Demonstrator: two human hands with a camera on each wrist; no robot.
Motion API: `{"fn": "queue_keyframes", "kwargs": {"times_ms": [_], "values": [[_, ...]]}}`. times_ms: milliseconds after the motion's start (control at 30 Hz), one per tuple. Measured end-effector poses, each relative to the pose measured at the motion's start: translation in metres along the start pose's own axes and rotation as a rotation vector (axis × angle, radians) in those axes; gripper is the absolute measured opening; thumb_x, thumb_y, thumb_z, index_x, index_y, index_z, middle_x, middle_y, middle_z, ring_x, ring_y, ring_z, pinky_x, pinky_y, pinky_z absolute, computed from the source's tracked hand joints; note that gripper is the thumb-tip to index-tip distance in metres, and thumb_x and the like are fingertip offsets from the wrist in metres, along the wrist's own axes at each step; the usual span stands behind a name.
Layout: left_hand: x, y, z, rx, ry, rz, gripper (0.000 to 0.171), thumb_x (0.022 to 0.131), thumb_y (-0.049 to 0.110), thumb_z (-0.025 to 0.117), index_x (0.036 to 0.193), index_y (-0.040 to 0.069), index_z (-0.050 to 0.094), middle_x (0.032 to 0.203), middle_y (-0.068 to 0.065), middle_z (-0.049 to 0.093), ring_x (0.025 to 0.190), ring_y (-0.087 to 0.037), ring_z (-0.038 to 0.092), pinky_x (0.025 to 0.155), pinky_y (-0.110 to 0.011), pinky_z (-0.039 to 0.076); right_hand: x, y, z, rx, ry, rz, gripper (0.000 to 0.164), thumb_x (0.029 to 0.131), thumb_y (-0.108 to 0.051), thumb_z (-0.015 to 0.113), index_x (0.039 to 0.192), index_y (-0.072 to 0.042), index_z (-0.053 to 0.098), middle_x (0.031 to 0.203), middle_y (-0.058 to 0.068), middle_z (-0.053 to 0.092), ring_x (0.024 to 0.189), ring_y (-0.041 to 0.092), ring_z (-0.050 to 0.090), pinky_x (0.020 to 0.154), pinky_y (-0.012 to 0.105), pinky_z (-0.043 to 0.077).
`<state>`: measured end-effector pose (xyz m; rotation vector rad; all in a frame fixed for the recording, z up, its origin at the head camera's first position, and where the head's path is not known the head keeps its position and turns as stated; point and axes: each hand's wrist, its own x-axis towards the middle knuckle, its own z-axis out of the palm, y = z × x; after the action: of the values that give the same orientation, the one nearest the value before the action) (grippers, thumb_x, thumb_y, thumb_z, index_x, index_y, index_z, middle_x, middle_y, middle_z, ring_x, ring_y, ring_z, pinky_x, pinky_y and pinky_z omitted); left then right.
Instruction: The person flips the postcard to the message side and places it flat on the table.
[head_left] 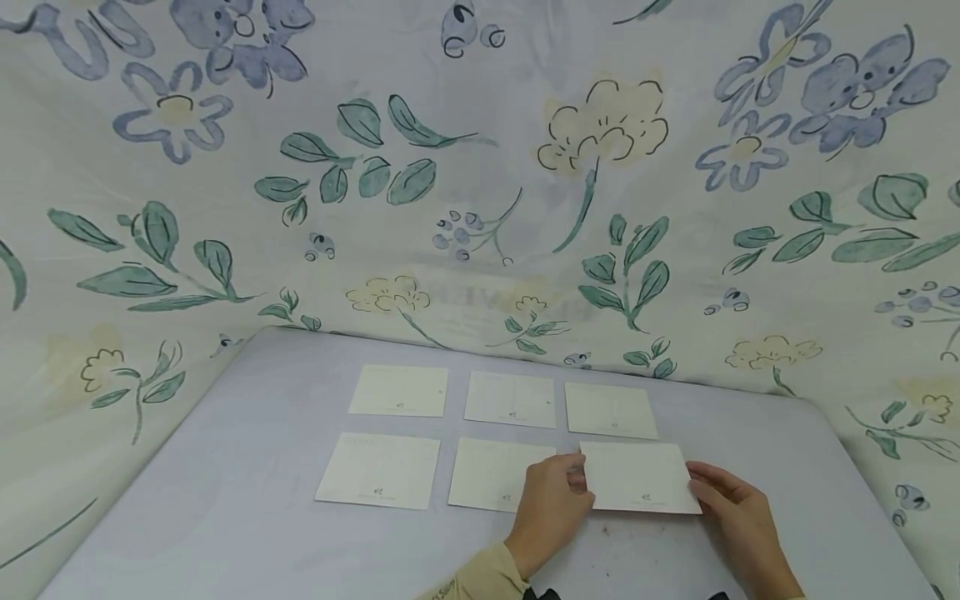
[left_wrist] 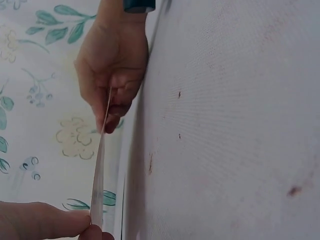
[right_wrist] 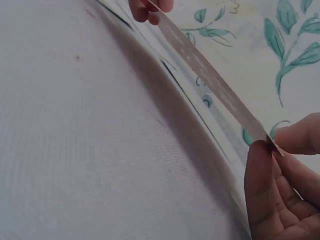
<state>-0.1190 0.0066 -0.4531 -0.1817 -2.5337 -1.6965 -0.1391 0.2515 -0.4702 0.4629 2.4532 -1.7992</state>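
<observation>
A white card (head_left: 637, 477) with a small grey mark near its lower edge is held between both hands, a little above the table at the front right. My left hand (head_left: 550, 504) pinches its left edge between thumb and fingers. The opposite edge is pinched by my right hand (head_left: 742, 521). Seen nearly edge-on in the left wrist view, the card (left_wrist: 98, 180) spans the gap between the hands. In the right wrist view the underside of the card (right_wrist: 210, 75) faces the camera, with pale marks on it. Left of it, a similar card (head_left: 487, 471) lies partly behind my left hand.
Across the back lie three more white cards, at left (head_left: 399, 390), middle (head_left: 510, 398) and right (head_left: 611, 410). Another card (head_left: 378, 471) lies at the front left. The pale table (head_left: 225, 500) has small brown specks, and a floral cloth (head_left: 480, 183) hangs behind it.
</observation>
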Motion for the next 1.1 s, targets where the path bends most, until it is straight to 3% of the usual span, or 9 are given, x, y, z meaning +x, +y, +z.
{"fn": "queue_keyframes", "kwargs": {"times_ms": [167, 400, 567, 900, 1100], "values": [[0.0, 0.0, -0.001, 0.082, 0.007, 0.024, 0.04, 0.067, -0.007, 0.067, 0.107, -0.006, 0.064, 0.094, -0.011, 0.068, 0.08, -0.01, 0.065, 0.066, -0.018, 0.05, -0.002, -0.002, 0.004, -0.144, 0.031, 0.001, 0.048, 0.085, -0.027, 0.065, 0.125, -0.003, 0.054, 0.121, 0.012, 0.059, 0.086, 0.0, 0.058, 0.07, 0.017, 0.05], [0.001, 0.0, -0.002, 0.128, -0.011, 0.019, 0.039, 0.068, -0.007, 0.068, 0.106, -0.007, 0.064, 0.091, -0.01, 0.066, 0.078, -0.009, 0.064, 0.064, -0.016, 0.049, -0.002, 0.001, 0.009, -0.247, 0.044, -0.03, 0.039, 0.084, -0.013, 0.06, 0.121, -0.003, 0.056, 0.119, 0.015, 0.059, 0.083, 0.009, 0.059, 0.062, 0.021, 0.05], [0.0, 0.0, -0.004, 0.152, -0.019, 0.033, 0.037, 0.068, -0.009, 0.066, 0.105, -0.008, 0.063, 0.089, -0.01, 0.065, 0.077, -0.01, 0.062, 0.064, -0.017, 0.049, -0.001, 0.002, 0.011, -0.34, 0.043, -0.069, 0.038, 0.083, -0.015, 0.062, 0.119, -0.003, 0.058, 0.114, 0.014, 0.062, 0.085, 0.011, 0.06, 0.063, 0.021, 0.051], [-0.001, -0.002, -0.004, 0.282, -0.022, 0.063, 0.035, 0.068, -0.006, 0.069, 0.103, -0.005, 0.066, 0.073, -0.002, 0.062, 0.066, -0.004, 0.054, 0.059, -0.021, 0.046, -0.003, 0.001, 0.01, -0.403, 0.015, -0.115, 0.037, 0.083, -0.017, 0.064, 0.118, -0.004, 0.06, 0.106, 0.009, 0.065, 0.084, 0.012, 0.06, 0.063, 0.021, 0.05], [-0.002, -0.002, -0.005, 0.313, -0.022, 0.076, 0.034, 0.068, -0.005, 0.069, 0.102, -0.004, 0.067, 0.064, 0.003, 0.057, 0.056, -0.002, 0.048, 0.049, -0.018, 0.039, -0.002, 0.001, 0.012, -0.433, 0.024, -0.125, 0.036, 0.082, -0.016, 0.064, 0.116, -0.005, 0.062, 0.101, 0.007, 0.066, 0.082, 0.013, 0.059, 0.063, 0.02, 0.05]]}}
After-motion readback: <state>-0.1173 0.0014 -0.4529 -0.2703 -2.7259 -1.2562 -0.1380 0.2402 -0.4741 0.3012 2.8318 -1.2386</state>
